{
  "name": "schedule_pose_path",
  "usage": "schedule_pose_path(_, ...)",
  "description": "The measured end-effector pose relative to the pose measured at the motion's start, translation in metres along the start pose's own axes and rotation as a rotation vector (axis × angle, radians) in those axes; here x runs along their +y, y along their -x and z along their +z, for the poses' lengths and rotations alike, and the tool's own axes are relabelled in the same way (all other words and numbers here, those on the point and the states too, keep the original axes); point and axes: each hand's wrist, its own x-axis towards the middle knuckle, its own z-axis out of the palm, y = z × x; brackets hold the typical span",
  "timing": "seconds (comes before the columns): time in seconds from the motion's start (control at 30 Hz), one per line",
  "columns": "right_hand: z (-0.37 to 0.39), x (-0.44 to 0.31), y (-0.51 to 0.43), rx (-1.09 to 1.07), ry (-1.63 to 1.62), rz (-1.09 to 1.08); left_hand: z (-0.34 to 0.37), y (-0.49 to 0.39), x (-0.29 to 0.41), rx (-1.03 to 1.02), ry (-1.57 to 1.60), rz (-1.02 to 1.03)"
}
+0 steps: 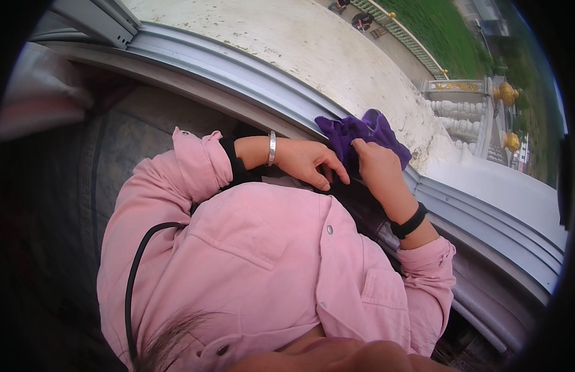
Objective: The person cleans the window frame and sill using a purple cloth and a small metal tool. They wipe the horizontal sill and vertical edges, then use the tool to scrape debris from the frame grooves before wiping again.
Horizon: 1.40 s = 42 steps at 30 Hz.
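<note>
My right hand (378, 169), with a black band at the wrist, pinches a crumpled purple cloth (385, 139). The cloth lies over the metal window track (250, 79) and reaches onto the pale ledge outside. Just left of it is my left hand (310, 162), wearing a silver bracelet (271, 148). Its fingers are loosely bent and apart, with nothing seen in them. Part of the left palm is hidden from view.
A metal sash frame (89, 21) stands at the upper left. Beyond the stained ledge (278, 42) are a white balustrade (459, 116) and, far below, two people (361, 21). A pipe (478, 321) runs at the lower right, inside. A blurred pale fabric (41, 93) shows at the left.
</note>
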Motion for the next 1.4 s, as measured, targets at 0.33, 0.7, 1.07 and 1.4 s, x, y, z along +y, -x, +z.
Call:
schedule_pose_path(0.33,-0.013,0.031,0.045,-0.110,-0.101,0.132,0.013,-0.019,-0.003,-0.052,-0.089,0.131)
schedule_pose_path(0.7,-0.002,0.009,0.008,-0.035,-0.064,0.048,0.001,0.001,0.009,0.002,-0.055,0.048)
schedule_pose_path(1.07,0.001,-0.006,-0.032,0.073,-0.224,-0.119,-0.004,0.007,0.014,0.063,-0.066,0.141)
schedule_pose_path(1.4,-0.007,0.015,0.018,-0.041,-0.160,0.052,0.004,0.004,0.006,0.006,-0.085,0.110)
